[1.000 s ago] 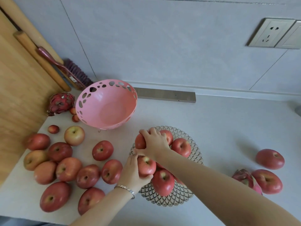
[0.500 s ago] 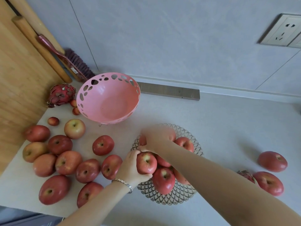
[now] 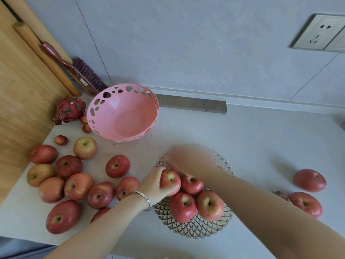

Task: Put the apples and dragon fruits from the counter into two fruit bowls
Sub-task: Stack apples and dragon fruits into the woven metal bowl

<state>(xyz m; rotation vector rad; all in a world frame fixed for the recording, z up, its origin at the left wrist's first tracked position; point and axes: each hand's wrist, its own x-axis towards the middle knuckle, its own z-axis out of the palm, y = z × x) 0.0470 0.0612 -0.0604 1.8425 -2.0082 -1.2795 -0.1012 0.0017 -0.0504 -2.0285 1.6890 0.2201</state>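
A patterned glass bowl (image 3: 196,233) at centre holds several red apples (image 3: 183,206). My left hand (image 3: 154,185) grips one apple (image 3: 171,181) at the bowl's left side, resting among the others. My right hand (image 3: 188,157) is blurred over the far part of the bowl, so its fingers and anything under them are unclear. The pink perforated bowl (image 3: 104,109) stands empty behind. One dragon fruit (image 3: 70,109) lies left of it. Another dragon fruit (image 3: 280,195) peeks from behind my right forearm. Several loose apples (image 3: 78,186) lie on the counter at left, and two apples (image 3: 309,180) at right.
A wooden board (image 3: 22,101) leans at the left with a rolling pin (image 3: 46,58) and a brush (image 3: 87,75) behind it. Three small red fruits (image 3: 60,140) lie near the pink bowl. A metal strip (image 3: 192,105) runs along the wall. The counter's front edge is near the bottom.
My right hand has shifted slightly right over the bowl's far side and is now blurred. My left hand still holds its apple at the bowl's left side.
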